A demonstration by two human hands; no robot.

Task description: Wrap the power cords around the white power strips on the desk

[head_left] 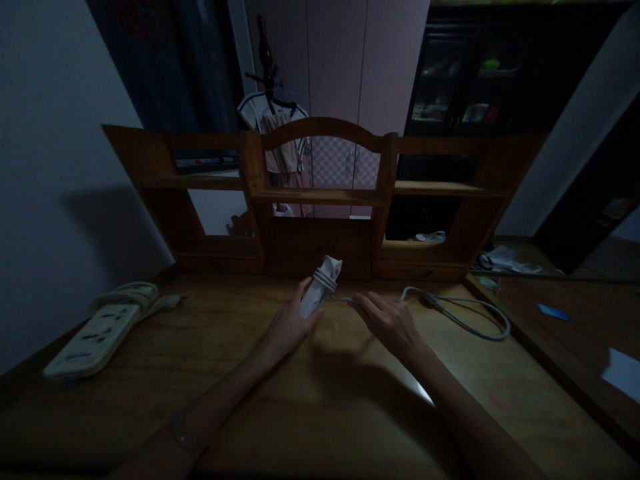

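My left hand (293, 320) is closed round a white, elongated object (320, 285) that has turns of grey cable wound about its upper part. It is held upright just above the wooden desk (320, 413). My right hand (387, 320) lies just to the right, fingers pinched on the grey cable (467, 317) where it leaves the white object. The rest of the cable trails right across the desk in a loose loop.
A white power strip (95, 337) with its coiled cord lies at the desk's left edge by the wall. A wooden shelf unit (320, 193) stands along the back. Papers and a blue item (553, 311) lie on the adjoining surface at right.
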